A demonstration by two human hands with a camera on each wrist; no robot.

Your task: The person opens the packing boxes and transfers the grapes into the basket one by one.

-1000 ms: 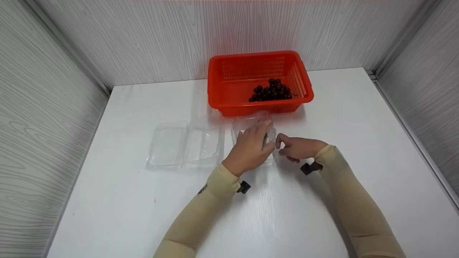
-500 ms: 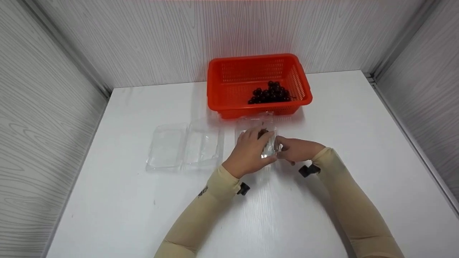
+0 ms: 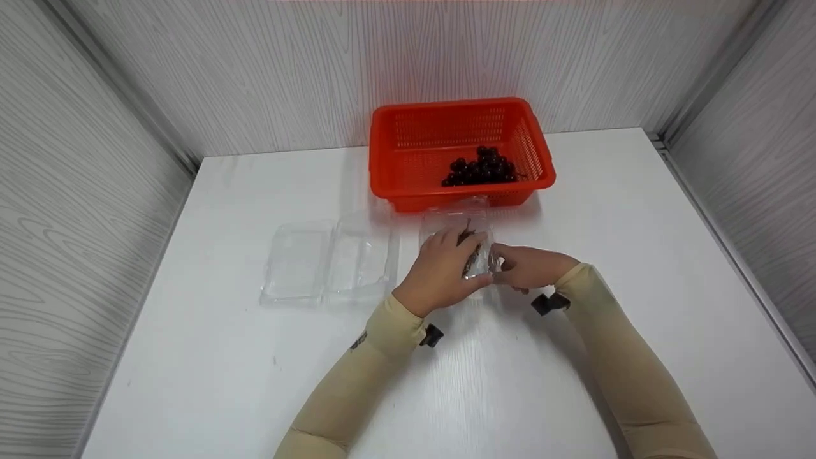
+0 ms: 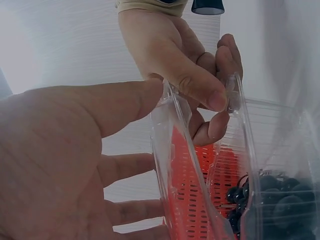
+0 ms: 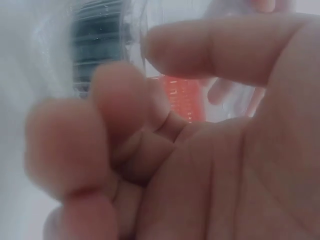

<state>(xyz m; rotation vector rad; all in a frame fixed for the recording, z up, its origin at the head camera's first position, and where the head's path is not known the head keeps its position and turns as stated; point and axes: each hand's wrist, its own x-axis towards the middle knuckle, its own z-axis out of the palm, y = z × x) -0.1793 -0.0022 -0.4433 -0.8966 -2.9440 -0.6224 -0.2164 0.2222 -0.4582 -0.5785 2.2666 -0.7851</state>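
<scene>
A clear plastic clamshell container [image 3: 440, 220] stands just in front of the red basket, its lid partly raised. Dark grapes [image 4: 282, 205] lie inside it, with brown stems showing between the fingers in the head view. My left hand [image 3: 440, 271] lies over the lid [image 4: 172, 135], fingers fairly straight and spread against its outside, thumb at its edge. At the container's right side my right hand [image 3: 532, 264] pinches the rim between thumb and curled fingers. In the right wrist view, its fingertips [image 5: 65, 145] are close to the clear wall.
The red plastic basket [image 3: 414, 164] at the back holds a bunch of dark grapes [image 3: 482, 167]. Left of my hands, a second clear clamshell [image 3: 296, 261] lies unfolded on the white table [image 3: 210, 357]. Pale wood-grain panels [image 3: 287, 76] enclose the back and sides.
My left hand has lowered and flattened over the lid, and the lid has tipped with it. My right fingers have moved left from beside the container onto its rim.
</scene>
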